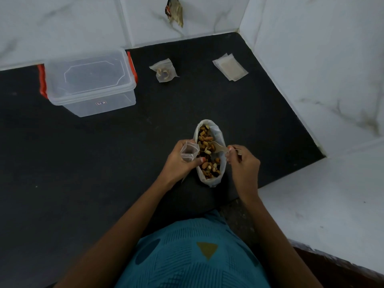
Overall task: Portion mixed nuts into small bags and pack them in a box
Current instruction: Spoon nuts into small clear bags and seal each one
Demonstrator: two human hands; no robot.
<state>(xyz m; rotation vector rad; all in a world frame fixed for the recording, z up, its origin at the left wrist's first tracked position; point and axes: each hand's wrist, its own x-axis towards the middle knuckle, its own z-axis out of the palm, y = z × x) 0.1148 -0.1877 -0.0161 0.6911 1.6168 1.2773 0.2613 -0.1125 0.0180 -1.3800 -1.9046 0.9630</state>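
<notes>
My L hand [182, 161] grips the small bag [188, 152] right beside the big nut bag [216, 129] on the bench [83, 163], R hand [243, 163] pinches the spoon [220, 148] w/ its bowl in the nuts [204, 140], box [89, 80] back-left.

One wide-angle view from the person's head looks forward and steeply down onto the dark desk [83, 163]. The torso [193, 256] fills the bottom edge. The left hand [180, 161] and right hand [245, 163] sit close, near mid-frame. A tiled wall [62, 21] bounds the top and right.
</notes>
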